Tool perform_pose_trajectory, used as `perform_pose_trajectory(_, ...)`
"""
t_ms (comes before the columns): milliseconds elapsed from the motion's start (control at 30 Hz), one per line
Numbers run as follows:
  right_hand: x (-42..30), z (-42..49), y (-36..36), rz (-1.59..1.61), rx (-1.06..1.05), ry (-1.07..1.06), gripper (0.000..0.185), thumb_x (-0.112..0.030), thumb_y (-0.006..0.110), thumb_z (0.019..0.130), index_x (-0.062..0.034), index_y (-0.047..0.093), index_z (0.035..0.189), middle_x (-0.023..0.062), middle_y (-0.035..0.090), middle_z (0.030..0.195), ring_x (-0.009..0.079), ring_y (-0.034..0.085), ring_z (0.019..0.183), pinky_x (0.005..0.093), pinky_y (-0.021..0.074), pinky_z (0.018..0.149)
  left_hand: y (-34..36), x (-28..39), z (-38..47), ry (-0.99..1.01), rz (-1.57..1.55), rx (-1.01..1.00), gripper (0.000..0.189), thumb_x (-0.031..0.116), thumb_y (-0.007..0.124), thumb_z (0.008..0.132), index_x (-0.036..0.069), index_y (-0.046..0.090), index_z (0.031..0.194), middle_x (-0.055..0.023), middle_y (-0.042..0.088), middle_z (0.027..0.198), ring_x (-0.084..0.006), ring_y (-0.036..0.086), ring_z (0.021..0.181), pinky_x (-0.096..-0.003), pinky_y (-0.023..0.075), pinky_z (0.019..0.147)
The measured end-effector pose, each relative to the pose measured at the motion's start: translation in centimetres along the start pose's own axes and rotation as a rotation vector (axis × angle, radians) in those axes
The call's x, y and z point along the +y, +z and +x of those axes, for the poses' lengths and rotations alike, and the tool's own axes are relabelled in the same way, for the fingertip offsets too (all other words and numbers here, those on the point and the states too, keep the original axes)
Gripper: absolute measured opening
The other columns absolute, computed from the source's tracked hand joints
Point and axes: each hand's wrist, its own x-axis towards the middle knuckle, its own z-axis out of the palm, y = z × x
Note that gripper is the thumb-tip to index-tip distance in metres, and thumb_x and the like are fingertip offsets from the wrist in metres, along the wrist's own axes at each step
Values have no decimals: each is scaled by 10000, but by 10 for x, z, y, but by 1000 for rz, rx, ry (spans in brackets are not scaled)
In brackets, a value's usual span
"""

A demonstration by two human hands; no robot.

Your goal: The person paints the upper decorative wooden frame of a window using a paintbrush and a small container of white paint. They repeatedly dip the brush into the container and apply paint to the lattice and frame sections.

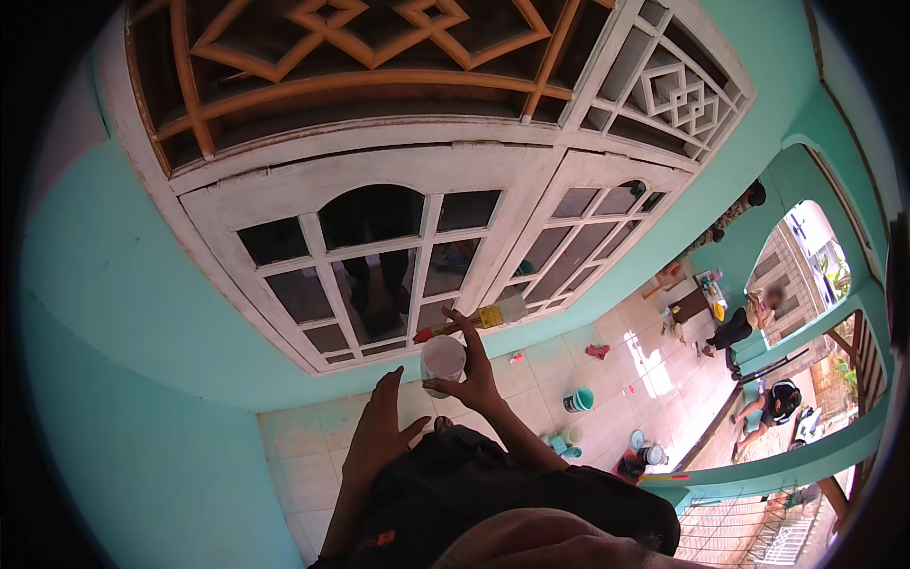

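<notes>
My right hand [475, 377] grips a white plastic cup [442, 361] with its thumb on the near side. Tucked among the same fingers is a flat paintbrush [490, 318] with a red-tipped handle, its pale bristles pointing right. To the left of the cup is my left hand [384, 419], fingers spread and apart from it, holding nothing. Both hands are in front of a white-painted wooden window [522, 227] with small glass panes. Above it, an orange-brown lattice [370, 77] fills part of the frame, while the neighbouring lattice [682, 96] is white.
Turquoise walls [142, 306] flank the window. On the tiled floor [540, 398] stand a turquoise bucket [580, 400], several containers [571, 435], a paint can [652, 455] and a red cloth [598, 351]. One person [743, 320] is near an opening; another person [775, 405] sits outside.
</notes>
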Motion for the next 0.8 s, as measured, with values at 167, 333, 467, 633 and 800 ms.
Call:
perform_pose_trajectory(167, 4, 2, 21, 51, -138, 1, 1219, -94, 922, 641, -134, 155, 1588, 109, 235, 1628, 276, 509, 1330, 434, 465, 1072, -5, 4, 4, 28, -89, 84, 1083, 234, 870, 741, 26, 180, 1550, -221, 290, 1556, -384, 375, 1417, -478, 375, 1141)
perform_pose_trajectory(333, -8, 7, 35, 80, -217, -64, 1216, -111, 926, 652, -131, 149, 1587, 112, 205, 1639, 277, 493, 1346, 431, 454, 1084, -13, 11, 4, 38, -262, 164, 1057, 145, 872, 715, 64, 220, 1543, -195, 334, 1547, -387, 376, 1425, -475, 369, 1151)
perform_pose_trajectory(467, -7, 6, 40, 45, -231, -121, 1214, -117, 929, 654, -115, 150, 1585, 114, 196, 1643, 271, 468, 1367, 421, 448, 1091, -9, 3, 0, -3, -339, 158, 1011, 124, 864, 722, 67, 259, 1531, -183, 428, 1489, -370, 446, 1382, -469, 393, 1131)
perform_pose_trajectory(633, -6, 2, 43, 60, -234, -69, 1200, -105, 916, 663, -108, 148, 1585, 111, 197, 1643, 261, 424, 1400, 417, 440, 1098, 0, -2, 0, 4, -400, 172, 981, 118, 874, 713, 36, 304, 1507, -203, 496, 1436, -352, 507, 1337, -459, 438, 1088)
perform_pose_trajectory(800, -13, -1, 46, 52, -239, -56, 1173, -104, 899, 676, -104, 155, 1583, 109, 208, 1638, 258, 433, 1390, 416, 438, 1100, 2, 2, -2, 47, -425, 259, 896, 112, 878, 708, 11, 390, 1453, -197, 571, 1352, -335, 588, 1249, -438, 491, 1025)
